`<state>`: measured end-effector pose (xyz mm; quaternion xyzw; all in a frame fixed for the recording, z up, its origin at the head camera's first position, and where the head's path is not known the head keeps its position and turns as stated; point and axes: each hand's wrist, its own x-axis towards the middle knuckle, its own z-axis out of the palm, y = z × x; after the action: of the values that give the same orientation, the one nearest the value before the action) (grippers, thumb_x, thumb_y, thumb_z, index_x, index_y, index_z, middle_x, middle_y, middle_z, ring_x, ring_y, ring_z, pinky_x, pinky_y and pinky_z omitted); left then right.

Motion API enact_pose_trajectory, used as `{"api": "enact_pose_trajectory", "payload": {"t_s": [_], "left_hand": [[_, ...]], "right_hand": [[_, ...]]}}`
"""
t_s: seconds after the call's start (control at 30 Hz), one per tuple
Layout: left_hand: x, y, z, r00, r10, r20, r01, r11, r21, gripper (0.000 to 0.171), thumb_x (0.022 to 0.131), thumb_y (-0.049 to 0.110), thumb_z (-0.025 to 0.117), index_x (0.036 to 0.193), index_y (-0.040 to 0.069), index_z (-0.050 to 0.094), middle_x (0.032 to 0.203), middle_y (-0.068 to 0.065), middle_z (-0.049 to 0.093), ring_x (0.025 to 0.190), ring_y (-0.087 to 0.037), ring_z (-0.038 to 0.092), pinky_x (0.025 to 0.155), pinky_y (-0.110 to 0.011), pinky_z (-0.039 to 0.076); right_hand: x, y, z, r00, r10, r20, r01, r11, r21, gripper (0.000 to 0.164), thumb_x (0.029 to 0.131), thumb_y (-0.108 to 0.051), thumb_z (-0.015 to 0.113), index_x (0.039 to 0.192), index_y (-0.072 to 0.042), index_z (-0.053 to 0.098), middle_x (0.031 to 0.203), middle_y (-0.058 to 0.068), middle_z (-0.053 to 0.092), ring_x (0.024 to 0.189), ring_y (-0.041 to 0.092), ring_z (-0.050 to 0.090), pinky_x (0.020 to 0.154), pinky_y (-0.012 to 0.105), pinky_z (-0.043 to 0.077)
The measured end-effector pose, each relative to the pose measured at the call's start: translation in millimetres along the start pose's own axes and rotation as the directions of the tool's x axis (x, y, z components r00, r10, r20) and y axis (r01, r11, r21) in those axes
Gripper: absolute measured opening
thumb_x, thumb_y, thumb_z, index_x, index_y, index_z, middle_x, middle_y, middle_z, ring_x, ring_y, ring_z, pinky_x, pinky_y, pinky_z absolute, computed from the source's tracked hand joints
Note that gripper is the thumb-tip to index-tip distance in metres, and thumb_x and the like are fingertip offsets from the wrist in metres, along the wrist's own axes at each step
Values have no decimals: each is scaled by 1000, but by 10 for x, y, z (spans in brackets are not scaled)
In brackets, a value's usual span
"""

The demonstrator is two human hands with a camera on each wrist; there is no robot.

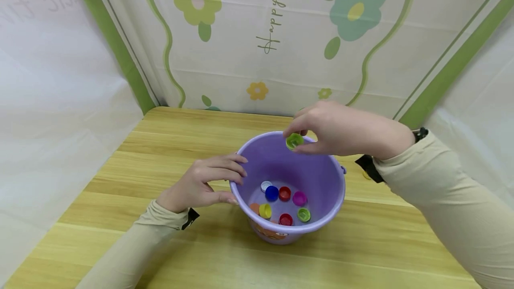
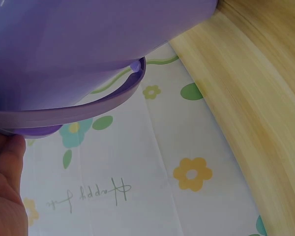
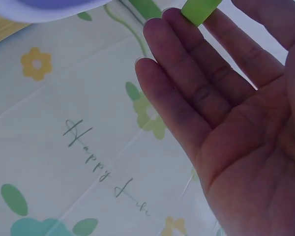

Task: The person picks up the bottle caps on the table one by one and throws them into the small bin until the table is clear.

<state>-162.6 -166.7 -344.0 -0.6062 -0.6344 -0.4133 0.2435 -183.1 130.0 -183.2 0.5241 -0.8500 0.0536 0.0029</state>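
A purple bucket (image 1: 277, 162) stands on the wooden table, and my left hand (image 1: 201, 179) grips its left rim, fingers over the edge and thumb outside. In the left wrist view the bucket's handle (image 2: 83, 114) hangs along its side. Over the far right part of the opening, my right hand (image 1: 333, 128) pinches a green bottle cap (image 1: 295, 141) between thumb and fingers. On the bucket's floor lie several more caps, among them a blue cap (image 1: 271, 193), a magenta cap (image 1: 299, 198), a yellow cap (image 1: 265, 211) and another green cap (image 1: 304, 214).
The wooden table (image 1: 132, 164) reaches back to a white curtain (image 1: 241, 57) printed with flowers. White sheets hang to the left and right. A small yellow thing (image 1: 366, 175) lies on the table by my right sleeve.
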Motion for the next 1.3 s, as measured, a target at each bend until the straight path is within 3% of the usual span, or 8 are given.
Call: {"api": "enact_pose_trajectory", "payload": {"t_s": [0.33,0.63,1.03,1.3], "left_hand": [[-4,7,-9,1000,-4,-1,4,1000,4,33,90,33,74,100,2,71,103,-16,69,114,-36,62,100,-47,53],[2,1,0,1000,2,-3,-2,1000,5,33,90,33,74,100,2,71,103,-15,70,112,-38,62,99,-47,53],[-1,2,10,1000,4,-7,-4,1000,9,33,90,33,74,100,2,71,103,-16,70,111,-38,62,100,-47,53],[1,3,13,1000,3,-3,-3,1000,7,34,91,33,73,100,1,71,103,-16,70,111,-39,62,100,-47,53]], "right_hand": [[131,-118,84,998,-58,30,58,998,-3,24,85,-17,80,108,-13,74,95,-4,68,81,10,62,72,29,56],[162,-163,104,996,-85,31,85,996,11,25,86,-17,80,109,-11,74,100,-5,70,89,11,65,75,29,58],[179,-225,92,996,-88,32,89,996,-6,25,86,-20,80,110,-13,74,96,-6,68,82,8,63,71,27,57],[176,-227,82,996,-83,42,82,997,5,28,86,-21,80,112,-11,73,99,-5,69,86,8,65,75,28,58]]}}
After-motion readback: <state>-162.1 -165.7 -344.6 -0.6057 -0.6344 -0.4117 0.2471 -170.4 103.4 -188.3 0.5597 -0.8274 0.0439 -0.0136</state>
